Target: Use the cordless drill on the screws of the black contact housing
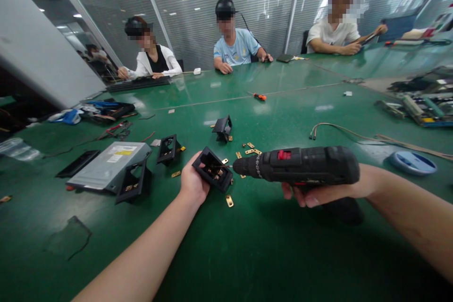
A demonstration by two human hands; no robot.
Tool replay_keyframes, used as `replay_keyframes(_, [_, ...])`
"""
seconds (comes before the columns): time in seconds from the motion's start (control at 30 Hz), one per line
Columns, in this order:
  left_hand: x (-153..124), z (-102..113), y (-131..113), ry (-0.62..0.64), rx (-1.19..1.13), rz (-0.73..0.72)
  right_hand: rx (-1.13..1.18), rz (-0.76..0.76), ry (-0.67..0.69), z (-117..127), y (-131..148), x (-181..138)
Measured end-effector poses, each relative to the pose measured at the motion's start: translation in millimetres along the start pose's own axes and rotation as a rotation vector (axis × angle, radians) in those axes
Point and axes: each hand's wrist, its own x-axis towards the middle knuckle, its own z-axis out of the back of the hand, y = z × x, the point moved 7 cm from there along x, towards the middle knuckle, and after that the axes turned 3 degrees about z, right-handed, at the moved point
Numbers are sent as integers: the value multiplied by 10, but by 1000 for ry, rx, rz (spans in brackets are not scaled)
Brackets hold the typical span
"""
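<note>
My left hand (193, 183) grips a small black plastic socket housing (213, 170), tilted up off the green table (247, 245). My right hand (318, 193) is wrapped round a black cordless electric screwdriver (300, 165) held level, with its bit reaching into the housing. Small brass contact plates (249, 148) lie scattered just beyond the housing, and one brass plate (230, 200) lies right below it.
More black housings (168, 148) (222, 128) (132, 181) and a grey optical drive (111, 163) lie to the left. An orange-handled screwdriver (259, 96), a cable (339, 130), a blue round lid (412, 163) and circuit boards (417, 108) sit farther off. Three people sit along the far edge.
</note>
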Motion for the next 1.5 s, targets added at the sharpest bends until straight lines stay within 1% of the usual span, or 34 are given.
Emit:
replay_keyframes(0.13, [-14,-13,3,1,2,11,42,10,89,-74,85,17])
replay_keyframes(0.2, [-19,-16,6,3,-1,13,40,-22,108,-103,90,15])
replay_keyframes(0.33, [-17,-5,18,0,-5,17,-58,-77,85,-119,103,8])
replay_keyframes(0.5, [-31,-20,-3,5,-2,-11,-155,-64,63,-109,175,14])
replay_keyframes(0.7, [-29,-35,4,5,-12,-5,-208,-19,74,-109,184,14])
replay_keyframes(0.83, [-12,-25,-2,13,-12,-32,-181,-15,57,-90,181,16])
replay_keyframes(1.03, [-6,-4,7,-3,-23,-18,-48,-69,29,-26,67,-26])
replay_keyframes(1.23, [-14,-4,20,-4,-22,-3,-36,-45,23,-17,56,-47])
replay_keyframes(1.5, [9,-19,-2,21,0,-44,-41,-4,32,-21,97,-23])
